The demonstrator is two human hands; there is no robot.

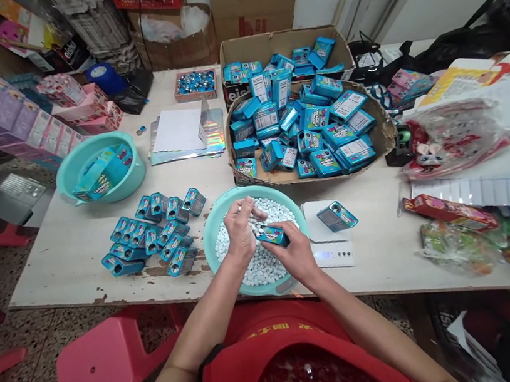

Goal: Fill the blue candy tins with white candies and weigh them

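Head view: low over the turquoise basin (273,288), the right hand (294,252) grips a small blue tin (272,234), thumb and fingers wrapped about its sides. At the tin's end, above the basin's white pieces (261,273), the left hand (240,228) curls loosely around some of those pieces. The tin looks light, stiff and rather slick, its thin walls likely to dent; holding it by the sides, clear of the opening, seems best. The pieces look small, hard and quick to roll, so a cupped palm suits them. Just right of the basin, a white scale (316,227) bears another tin (337,216); left of it stand grouped tins (152,240) with round openings. Beyond the basin, a cut-down carton (382,125) holds heaped tins (317,116).
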